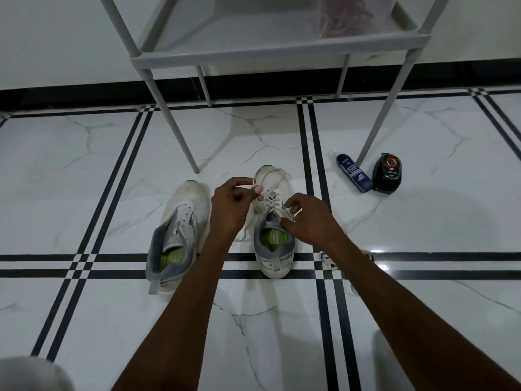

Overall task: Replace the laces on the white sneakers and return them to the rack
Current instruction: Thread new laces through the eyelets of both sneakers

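Observation:
Two white sneakers with grey heels and green insoles stand on the tiled floor. The left sneaker [180, 232] has bare eyelets, with no lace in them. The right sneaker [272, 244] carries a white lace [275, 176] that loops over its toe. My left hand [231, 206] pinches a strand of that lace above the eyelets. My right hand [307, 218] has its fingers curled at the shoe's right edge by the tongue, pinching the lace there. The grey rack [270, 49] stands just beyond the shoes.
A blue cleaner bottle [353, 173] and a black polish sponge [387, 172] lie by the rack's right front leg [377, 128]. A loose bundle of lace [328, 262] lies under my right forearm. A bag of dark things [349, 18] sits on the rack shelf.

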### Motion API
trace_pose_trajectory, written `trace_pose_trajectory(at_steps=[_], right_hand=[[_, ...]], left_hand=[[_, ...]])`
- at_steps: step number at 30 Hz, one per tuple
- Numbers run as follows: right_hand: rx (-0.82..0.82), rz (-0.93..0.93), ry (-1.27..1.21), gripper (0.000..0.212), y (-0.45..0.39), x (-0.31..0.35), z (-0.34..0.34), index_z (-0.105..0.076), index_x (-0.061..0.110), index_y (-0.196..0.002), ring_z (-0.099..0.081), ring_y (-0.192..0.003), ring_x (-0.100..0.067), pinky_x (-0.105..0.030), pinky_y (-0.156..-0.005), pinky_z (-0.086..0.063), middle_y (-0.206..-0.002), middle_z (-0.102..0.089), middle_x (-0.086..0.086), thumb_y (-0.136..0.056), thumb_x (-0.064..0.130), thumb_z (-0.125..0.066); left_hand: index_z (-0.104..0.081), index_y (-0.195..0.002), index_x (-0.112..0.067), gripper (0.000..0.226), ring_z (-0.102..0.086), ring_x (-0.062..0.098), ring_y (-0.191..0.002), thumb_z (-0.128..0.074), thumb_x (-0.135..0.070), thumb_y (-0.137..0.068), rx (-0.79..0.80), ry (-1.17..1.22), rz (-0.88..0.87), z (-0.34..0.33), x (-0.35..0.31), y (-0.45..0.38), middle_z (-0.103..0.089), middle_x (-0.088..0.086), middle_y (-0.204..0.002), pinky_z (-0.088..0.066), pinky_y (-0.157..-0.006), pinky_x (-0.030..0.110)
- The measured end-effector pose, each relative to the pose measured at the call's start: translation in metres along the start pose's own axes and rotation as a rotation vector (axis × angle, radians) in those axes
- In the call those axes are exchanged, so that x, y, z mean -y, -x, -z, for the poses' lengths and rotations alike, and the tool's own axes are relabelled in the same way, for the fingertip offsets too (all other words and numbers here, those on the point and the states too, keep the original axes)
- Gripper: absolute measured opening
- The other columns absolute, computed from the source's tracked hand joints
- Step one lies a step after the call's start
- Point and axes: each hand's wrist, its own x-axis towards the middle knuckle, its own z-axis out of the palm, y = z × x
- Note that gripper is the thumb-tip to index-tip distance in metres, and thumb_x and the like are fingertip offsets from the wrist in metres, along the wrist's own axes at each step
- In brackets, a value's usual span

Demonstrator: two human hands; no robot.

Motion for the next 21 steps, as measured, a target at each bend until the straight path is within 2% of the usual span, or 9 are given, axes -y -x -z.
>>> trace_pose_trajectory(at_steps=[2,4,8,10,12,14,16,18,21], right_hand=[[-0.018,0.024,0.009,0.034,0.002,0.0,-0.004,-0.068,0.013,-0.106,-0.061,-0.076,-0.011,-0.029,-0.073,-0.055,-0.093,-0.065,0.001,-0.079,0.029,-0.08],[-0.033,0.065,0.04,0.027,0.002,0.002,-0.006,-0.07,0.012,-0.105,-0.061,-0.077,-0.011,-0.03,-0.075,-0.055,-0.092,-0.067,0.0,-0.083,0.025,-0.076],[-0.065,0.149,0.113,0.016,0.003,0.002,-0.011,-0.074,0.012,-0.098,-0.064,-0.083,-0.018,-0.036,-0.077,-0.054,-0.093,-0.071,-0.004,-0.089,0.021,-0.065],[-0.085,0.127,0.047,0.014,0.002,0.0,-0.011,-0.076,0.011,-0.096,-0.066,-0.079,-0.015,-0.031,-0.076,-0.055,-0.09,-0.074,-0.004,-0.089,0.018,-0.066],[-0.064,0.073,-0.014,0.014,-0.002,-0.002,-0.009,-0.078,0.01,-0.096,-0.068,-0.078,-0.012,-0.02,-0.074,-0.052,-0.09,-0.076,-0.004,-0.09,0.018,-0.068],[-0.01,0.0,-0.072,0.016,-0.008,-0.007,-0.007,-0.079,0.01,-0.098,-0.069,-0.082,-0.013,-0.017,-0.075,-0.051,-0.092,-0.077,-0.004,-0.09,0.02,-0.069],[0.035,-0.109,-0.198,0.013,-0.013,-0.012,-0.008,-0.079,0.013,-0.097,-0.071,-0.084,-0.016,-0.031,-0.081,-0.059,-0.089,-0.076,-0.004,-0.09,0.02,-0.07],[0.064,-0.202,-0.315,0.008,-0.015,-0.013,-0.007,-0.078,0.017,-0.092,-0.072,-0.084,-0.02,-0.041,-0.082,-0.061,-0.085,-0.076,-0.004,-0.09,0.019,-0.07],[0.119,-0.271,-0.452,0.008,-0.014,-0.009,-0.002,-0.077,0.013,-0.092,-0.07,-0.081,-0.02,-0.03,-0.071,-0.061,-0.084,-0.074,-0.008,-0.091,0.014,-0.069]], left_hand=[[-0.071,-0.095,-0.01,0.024,-0.076,0.019,-0.078,-0.083,-0.027,-0.082,0.002,-0.082,-0.005,-0.002,0.003,-0.001,-0.077,0.003,-0.073,-0.057,-0.079,0.034],[-0.074,-0.083,-0.009,0.019,-0.075,0.02,-0.073,-0.087,-0.022,-0.077,0.016,-0.132,-0.033,-0.002,0.005,-0.001,-0.076,0.002,-0.071,-0.057,-0.074,0.031],[-0.081,-0.083,-0.013,0.002,-0.071,0.0,-0.074,-0.081,-0.015,-0.082,0.11,-0.28,-0.157,-0.001,0.012,0.001,-0.077,-0.007,-0.078,-0.052,-0.071,0.015],[-0.081,-0.088,-0.013,0.004,-0.067,-0.009,-0.077,-0.078,-0.011,-0.085,0.152,-0.333,-0.157,-0.002,0.015,0.002,-0.077,-0.007,-0.083,-0.045,-0.07,0.006],[-0.08,-0.089,-0.014,0.006,-0.065,-0.012,-0.078,-0.076,-0.011,-0.087,0.161,-0.391,-0.186,-0.005,0.017,0.002,-0.076,-0.008,-0.084,-0.043,-0.069,0.004],[-0.079,-0.088,-0.017,0.003,-0.064,-0.006,-0.076,-0.076,-0.016,-0.087,0.157,-0.444,-0.225,-0.008,0.019,0.002,-0.075,-0.008,-0.084,-0.045,-0.07,0.011],[-0.079,-0.088,-0.021,0.003,-0.061,0.004,-0.078,-0.077,-0.022,-0.086,0.146,-0.491,-0.244,-0.012,0.021,0.004,-0.074,-0.003,-0.089,-0.049,-0.074,0.025],[-0.079,-0.09,-0.025,0.007,-0.06,0.017,-0.092,-0.076,-0.029,-0.085,0.103,-0.566,-0.248,-0.016,0.024,0.007,-0.069,0.0,-0.098,-0.048,-0.08,0.037],[-0.078,-0.093,-0.026,0.009,-0.053,0.024,-0.103,-0.075,-0.031,-0.086,0.035,-0.698,-0.255,-0.023,0.023,0.013,-0.065,-0.001,-0.105,-0.04,-0.085,0.039]])
